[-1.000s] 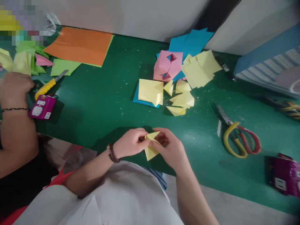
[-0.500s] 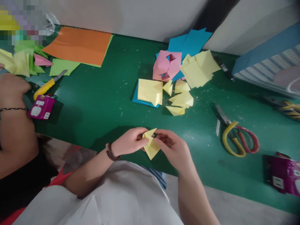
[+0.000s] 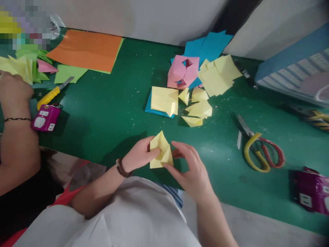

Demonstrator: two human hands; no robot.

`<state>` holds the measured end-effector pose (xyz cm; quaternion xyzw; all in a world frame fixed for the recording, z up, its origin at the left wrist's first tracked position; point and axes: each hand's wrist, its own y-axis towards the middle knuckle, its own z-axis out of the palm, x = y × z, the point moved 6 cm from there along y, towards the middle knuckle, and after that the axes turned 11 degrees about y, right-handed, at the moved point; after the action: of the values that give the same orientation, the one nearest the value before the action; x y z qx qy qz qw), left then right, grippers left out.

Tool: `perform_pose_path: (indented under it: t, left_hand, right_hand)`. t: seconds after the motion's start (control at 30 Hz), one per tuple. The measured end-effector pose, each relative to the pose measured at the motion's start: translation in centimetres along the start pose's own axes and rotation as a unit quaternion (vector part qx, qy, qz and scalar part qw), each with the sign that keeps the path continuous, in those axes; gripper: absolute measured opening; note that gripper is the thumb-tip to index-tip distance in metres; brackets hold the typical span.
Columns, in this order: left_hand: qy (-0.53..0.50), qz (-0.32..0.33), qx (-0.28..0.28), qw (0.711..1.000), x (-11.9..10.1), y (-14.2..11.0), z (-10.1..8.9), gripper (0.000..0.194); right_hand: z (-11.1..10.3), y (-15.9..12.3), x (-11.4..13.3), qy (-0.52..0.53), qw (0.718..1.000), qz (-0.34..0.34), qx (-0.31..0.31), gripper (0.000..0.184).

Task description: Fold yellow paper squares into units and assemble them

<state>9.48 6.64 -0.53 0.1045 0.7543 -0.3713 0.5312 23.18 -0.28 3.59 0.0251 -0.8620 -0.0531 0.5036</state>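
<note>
Near the table's front edge my left hand pinches a partly folded piece of yellow paper, its thumb lying across the creases and its other fingers hidden behind. The sheet stands with one peak pointing up and a fold raised in the middle. To the right, my right hand has thumb and fingers apart; its thumb tip touches the paper's lower right edge. Beyond both hands lies a stack of yellow squares on blue paper, and beside that are several small folded yellow pieces.
A pink folded paper shape sits by blue sheets and loose yellow squares. Scissors and a purple box are at right. At left lie orange paper, a yellow cutter and another person's arm.
The yellow paper has turned and opened wider in my left hand. My right fingers have spread from their hold on it. The other person's hand at left has shifted.
</note>
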Motion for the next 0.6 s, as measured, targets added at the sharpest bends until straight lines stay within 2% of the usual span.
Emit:
perform_pose_path:
  t: [0.17, 0.3, 0.47, 0.6]
  left_hand:
    - [0.042, 0.017, -0.027, 0.999, -0.3, -0.1, -0.1, 0.022]
    - [0.095, 0.02, -0.024, 0.995, -0.2, -0.1, 0.1, 0.018]
    - [0.152, 0.057, 0.003, 0.987, -0.7, -0.2, 0.4, 0.016]
    - [0.12, 0.077, 0.055, 0.988, -0.9, -0.4, 0.7, 0.029]
  right_hand:
    - [0.1, -0.2, -0.2, -0.031, 0.996, -0.011, -0.08, 0.052]
    - [0.0, -0.4, -0.8, -0.03, 0.989, 0.042, -0.142, 0.037]
    - [0.4, 0.1, -1.2, 0.015, 0.989, 0.093, -0.109, 0.018]
    - [0.6, 0.6, -0.9, 0.025, 0.996, 0.067, -0.048, 0.015]
